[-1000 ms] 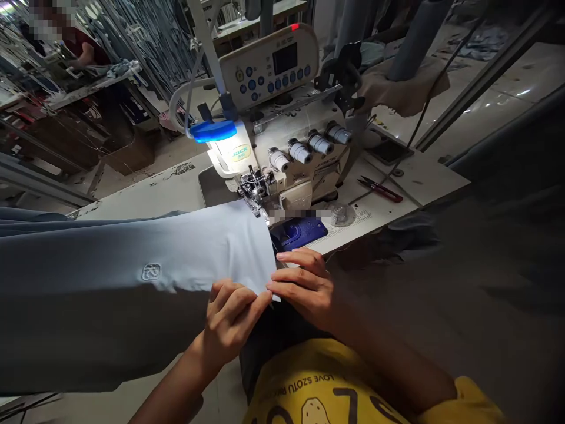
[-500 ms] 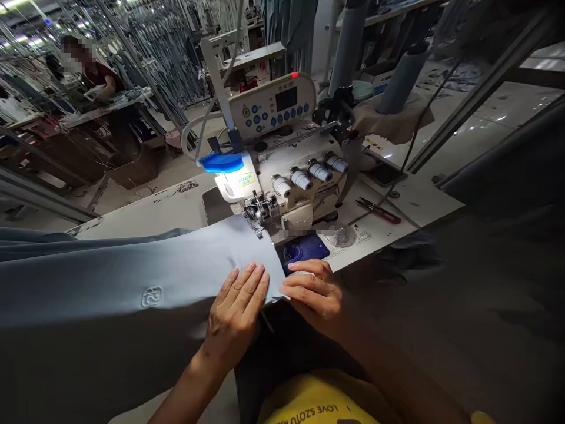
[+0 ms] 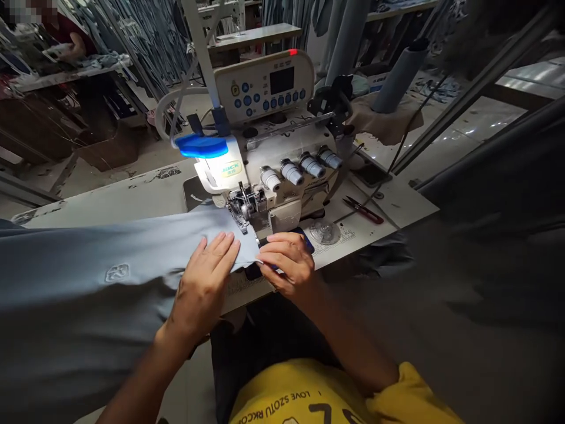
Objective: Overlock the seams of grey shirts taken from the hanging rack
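A light blue fabric piece [image 3: 154, 241] with a small raised emblem [image 3: 117, 272] lies over the table and hangs off its front left. Its far right part runs up to the presser foot of an overlock sewing machine [image 3: 238, 213]. My left hand [image 3: 203, 277] rests flat on the fabric, fingers stretched out, just in front of the presser foot. At the fabric's right edge my right hand [image 3: 289, 265] pinches the near corner between thumb and fingers. A dark blue item [image 3: 306, 238] on the table is partly hidden behind the right hand.
Red-handled thread snips [image 3: 364, 211], a clear round dish [image 3: 325, 231] and a dark phone-like object [image 3: 369, 174] lie on the table [image 3: 132, 194] right of the machine. Thread cones [image 3: 399, 76] stand behind. A person [image 3: 66, 41] works at another table, far left.
The fabric's right end has moved away from me, closer under the presser foot, both hands travelling with it. The camera view has also shifted.
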`<action>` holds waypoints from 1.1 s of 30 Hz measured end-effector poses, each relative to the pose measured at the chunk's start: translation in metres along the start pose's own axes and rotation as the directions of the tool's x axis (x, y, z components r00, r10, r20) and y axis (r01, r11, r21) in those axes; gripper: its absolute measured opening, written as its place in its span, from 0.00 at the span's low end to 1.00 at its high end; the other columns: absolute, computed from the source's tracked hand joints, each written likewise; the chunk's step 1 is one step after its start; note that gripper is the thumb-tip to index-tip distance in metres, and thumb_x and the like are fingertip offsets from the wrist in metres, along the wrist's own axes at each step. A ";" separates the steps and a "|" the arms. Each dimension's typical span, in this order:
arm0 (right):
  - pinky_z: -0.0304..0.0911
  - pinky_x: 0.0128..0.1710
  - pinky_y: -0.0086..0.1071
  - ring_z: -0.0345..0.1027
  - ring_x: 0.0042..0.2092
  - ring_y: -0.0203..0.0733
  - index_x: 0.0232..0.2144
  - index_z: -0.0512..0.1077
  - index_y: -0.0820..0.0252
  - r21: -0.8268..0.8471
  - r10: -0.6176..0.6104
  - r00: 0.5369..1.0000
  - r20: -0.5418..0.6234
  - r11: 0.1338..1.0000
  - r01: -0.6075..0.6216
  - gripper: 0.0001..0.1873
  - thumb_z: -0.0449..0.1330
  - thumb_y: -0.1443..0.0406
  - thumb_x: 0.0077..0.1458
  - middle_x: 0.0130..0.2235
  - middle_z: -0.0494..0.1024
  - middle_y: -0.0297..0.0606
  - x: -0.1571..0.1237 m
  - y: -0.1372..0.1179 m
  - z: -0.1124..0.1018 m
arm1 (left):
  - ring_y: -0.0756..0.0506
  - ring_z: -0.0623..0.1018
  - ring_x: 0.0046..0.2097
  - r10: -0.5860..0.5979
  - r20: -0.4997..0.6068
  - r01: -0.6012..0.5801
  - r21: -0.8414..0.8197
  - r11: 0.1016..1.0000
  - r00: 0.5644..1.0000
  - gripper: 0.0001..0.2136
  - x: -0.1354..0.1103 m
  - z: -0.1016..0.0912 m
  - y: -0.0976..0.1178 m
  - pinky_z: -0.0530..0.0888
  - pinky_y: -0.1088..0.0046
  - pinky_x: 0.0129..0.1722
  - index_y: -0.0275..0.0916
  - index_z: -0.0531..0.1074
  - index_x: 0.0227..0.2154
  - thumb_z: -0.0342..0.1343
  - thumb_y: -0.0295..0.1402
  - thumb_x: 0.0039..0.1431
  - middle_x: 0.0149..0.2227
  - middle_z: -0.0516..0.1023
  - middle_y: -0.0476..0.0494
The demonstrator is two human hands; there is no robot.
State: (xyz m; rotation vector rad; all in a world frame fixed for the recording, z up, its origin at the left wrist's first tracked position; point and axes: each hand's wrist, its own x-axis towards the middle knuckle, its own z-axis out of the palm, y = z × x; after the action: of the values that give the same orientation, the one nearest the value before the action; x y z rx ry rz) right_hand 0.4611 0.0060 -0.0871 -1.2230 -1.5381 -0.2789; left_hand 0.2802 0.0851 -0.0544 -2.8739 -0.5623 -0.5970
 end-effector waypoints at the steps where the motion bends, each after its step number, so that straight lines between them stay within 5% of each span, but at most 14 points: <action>1: 0.62 0.47 0.38 0.66 0.46 0.42 0.32 0.73 0.58 -0.008 0.000 1.000 -0.018 1.000 0.000 0.04 0.59 0.70 0.55 0.34 0.78 0.35 0.003 0.003 0.003 | 0.40 0.62 0.61 -0.016 0.022 0.016 -0.003 1.000 1.000 0.22 0.003 0.000 -0.003 0.60 0.54 0.61 0.30 0.62 0.56 0.41 0.19 0.58 0.58 0.64 0.36; 12: 0.59 0.48 0.38 0.63 0.45 0.43 0.31 0.73 0.61 -0.176 0.082 0.994 0.073 0.982 -0.068 0.06 0.56 0.69 0.58 0.36 0.75 0.38 0.033 0.014 0.015 | 0.39 0.60 0.62 -0.128 0.185 0.137 -0.037 0.990 0.974 0.22 0.037 -0.002 -0.032 0.60 0.57 0.61 0.27 0.59 0.57 0.39 0.26 0.60 0.60 0.60 0.33; 15: 0.60 0.47 0.36 0.64 0.43 0.43 0.34 0.72 0.62 -0.138 0.118 0.993 -0.016 0.983 -0.119 0.07 0.54 0.69 0.60 0.37 0.74 0.41 0.017 -0.002 0.023 | 0.38 0.62 0.60 -0.137 0.229 0.143 -0.007 0.990 0.964 0.21 0.048 -0.005 -0.040 0.61 0.59 0.60 0.26 0.61 0.56 0.40 0.27 0.60 0.57 0.63 0.30; 17: 0.62 0.44 0.33 0.66 0.41 0.41 0.39 0.70 0.63 -0.001 0.143 0.985 0.099 0.990 -0.144 0.07 0.53 0.66 0.61 0.38 0.74 0.43 -0.005 -0.014 0.033 | 0.39 0.64 0.58 -0.156 0.279 0.156 0.024 0.987 0.947 0.19 0.059 -0.004 -0.046 0.62 0.60 0.58 0.30 0.66 0.52 0.40 0.26 0.60 0.54 0.66 0.32; 20: 0.62 0.37 0.32 0.66 0.36 0.41 0.41 0.68 0.64 0.118 0.173 0.868 0.465 0.960 -0.255 0.11 0.56 0.61 0.59 0.34 0.74 0.41 -0.039 -0.029 0.049 | 0.40 0.66 0.56 -0.169 0.317 0.167 0.036 0.985 0.933 0.16 0.075 0.002 -0.061 0.64 0.61 0.57 0.35 0.70 0.44 0.40 0.26 0.58 0.51 0.69 0.35; 22: 0.59 0.34 0.30 0.64 0.33 0.40 0.33 0.69 0.63 0.127 0.199 0.781 0.591 0.934 -0.334 0.04 0.58 0.66 0.56 0.30 0.72 0.38 -0.051 -0.036 0.054 | 0.39 0.68 0.54 -0.164 0.302 0.168 0.013 0.986 0.939 0.16 0.084 0.007 -0.072 0.64 0.60 0.56 0.32 0.72 0.41 0.40 0.26 0.57 0.48 0.71 0.33; 27: 0.50 0.26 0.22 0.56 0.28 0.30 0.28 0.66 0.61 0.305 0.349 0.675 0.650 0.694 -0.652 0.04 0.56 0.68 0.55 0.25 0.63 0.28 -0.034 -0.041 0.045 | 0.39 0.70 0.54 -0.101 0.130 0.120 -0.151 0.981 0.986 0.18 0.095 0.016 -0.099 0.66 0.61 0.56 0.33 0.72 0.39 0.38 0.30 0.55 0.43 0.75 0.33; 30: 0.50 0.25 0.21 0.56 0.28 0.29 0.29 0.68 0.62 0.312 0.413 0.551 0.725 0.516 -0.798 0.09 0.55 0.61 0.57 0.25 0.63 0.28 -0.021 -0.036 0.043 | 0.38 0.71 0.53 -0.070 0.075 0.080 -0.153 0.985 0.995 0.19 0.099 0.032 -0.119 0.66 0.59 0.56 0.35 0.73 0.39 0.41 0.30 0.48 0.41 0.76 0.35; 33: 0.57 0.30 0.23 0.61 0.34 0.34 0.34 0.71 0.64 0.179 0.664 0.404 0.629 0.382 -0.906 0.12 0.54 0.59 0.57 0.31 0.69 0.35 -0.019 -0.035 0.050 | 0.39 0.72 0.52 -0.036 0.027 0.039 -0.144 0.989 0.999 0.18 0.103 0.047 -0.131 0.65 0.60 0.57 0.34 0.73 0.38 0.41 0.30 0.47 0.41 0.76 0.34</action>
State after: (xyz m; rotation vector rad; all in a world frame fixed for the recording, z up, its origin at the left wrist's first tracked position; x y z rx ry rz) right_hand 0.4012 0.0165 -0.1076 -1.5111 -1.0334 1.1352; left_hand 0.3334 0.2494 -0.0457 -3.0157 -0.6019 -0.6343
